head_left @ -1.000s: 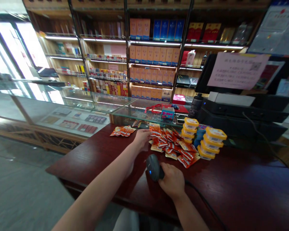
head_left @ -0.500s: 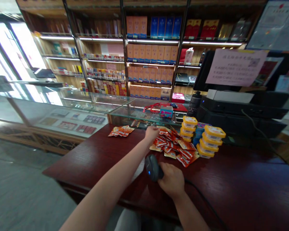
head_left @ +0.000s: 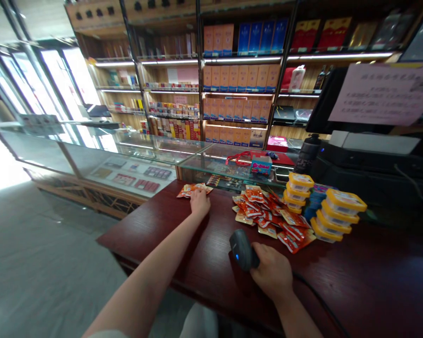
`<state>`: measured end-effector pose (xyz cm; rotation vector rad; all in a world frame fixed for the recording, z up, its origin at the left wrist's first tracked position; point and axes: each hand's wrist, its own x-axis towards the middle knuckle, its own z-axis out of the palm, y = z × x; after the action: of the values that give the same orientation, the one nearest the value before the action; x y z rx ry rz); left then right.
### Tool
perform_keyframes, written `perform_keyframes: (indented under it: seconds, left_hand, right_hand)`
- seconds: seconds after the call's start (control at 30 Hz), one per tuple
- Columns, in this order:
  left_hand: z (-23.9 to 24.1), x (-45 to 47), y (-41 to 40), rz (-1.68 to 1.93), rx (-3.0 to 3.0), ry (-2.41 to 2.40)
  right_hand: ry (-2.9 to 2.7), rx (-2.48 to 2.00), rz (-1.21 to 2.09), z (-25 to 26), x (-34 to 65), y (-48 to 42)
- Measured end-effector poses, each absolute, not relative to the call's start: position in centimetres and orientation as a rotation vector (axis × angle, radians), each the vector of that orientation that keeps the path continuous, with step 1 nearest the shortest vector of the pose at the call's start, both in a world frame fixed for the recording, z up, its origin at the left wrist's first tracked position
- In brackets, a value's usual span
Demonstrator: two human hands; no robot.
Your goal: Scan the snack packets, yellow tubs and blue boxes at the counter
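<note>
My left hand (head_left: 200, 203) reaches to a small heap of orange snack packets (head_left: 185, 190) at the counter's far left corner. Its fingers are bent down over a packet there, and their tips are partly hidden. In my right hand (head_left: 272, 271) is a black barcode scanner (head_left: 242, 249) with a blue light, held just above the front of the counter. The scanner's black cable trails off to the lower right. Beyond the scanner lies a larger pile of orange snack packets (head_left: 264, 211), which neither hand touches.
Yellow-lidded tubs stand in a short stack (head_left: 298, 191) and a nearer stack (head_left: 338, 215) right of the larger pile. A glass display case (head_left: 229, 162) borders the dark red wooden counter (head_left: 148, 230) at the back. A black bottle (head_left: 307, 152) and a monitor (head_left: 326, 101) stand at right.
My left hand has moved left from the larger pile to the small heap. My right hand still holds the scanner. The view has turned left.
</note>
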<state>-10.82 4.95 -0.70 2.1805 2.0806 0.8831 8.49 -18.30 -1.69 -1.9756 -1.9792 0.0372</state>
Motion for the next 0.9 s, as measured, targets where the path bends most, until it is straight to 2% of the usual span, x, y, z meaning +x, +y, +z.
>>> perform_keyframes:
  seconds: [0.13,0.47,0.9]
  left_hand:
    - [-1.2,-13.2,7.1,0.735,2.236,2.254]
    - [-1.1,-15.5,11.9,0.411,2.303,2.036]
    - [-1.6,-15.1,5.6,0.502,2.17,2.165]
  right_hand:
    - [-1.976,-1.972,0.061,-1.9,8.4,-18.1]
    - [-1.949,-2.037,0.078,-2.1,8.1,-17.5]
    - [-1.981,-1.997,0.036,-2.0,8.4,-17.9]
